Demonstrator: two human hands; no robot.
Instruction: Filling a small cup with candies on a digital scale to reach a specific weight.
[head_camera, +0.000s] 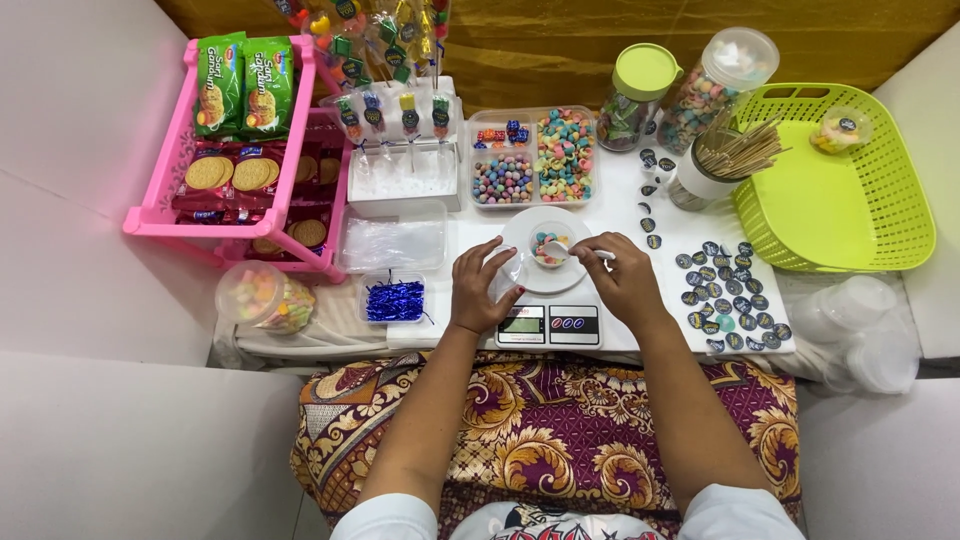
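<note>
Head view puts a small white dish (546, 262) of coloured candies (548, 247) at the centre, sitting on a digital kitchen scale (548, 325) at the near edge of the bench (620, 215). I see my right hand (622, 278) with its grip closed on a small white spoon (570, 251), the bowl of the spoon over the candies. My left hand (482, 287) touches the dish's left rim, its grip pinched on a clear plastic bag (508, 275). Behind the dish lies a divided tray of candies (530, 155). Right of the scale lie round dark stickers (730, 295), beyond them a green basket (840, 180). Left of the scale sits a box of blue twist ties (393, 299), with a pink rack of biscuits (240, 150) further left.
</note>
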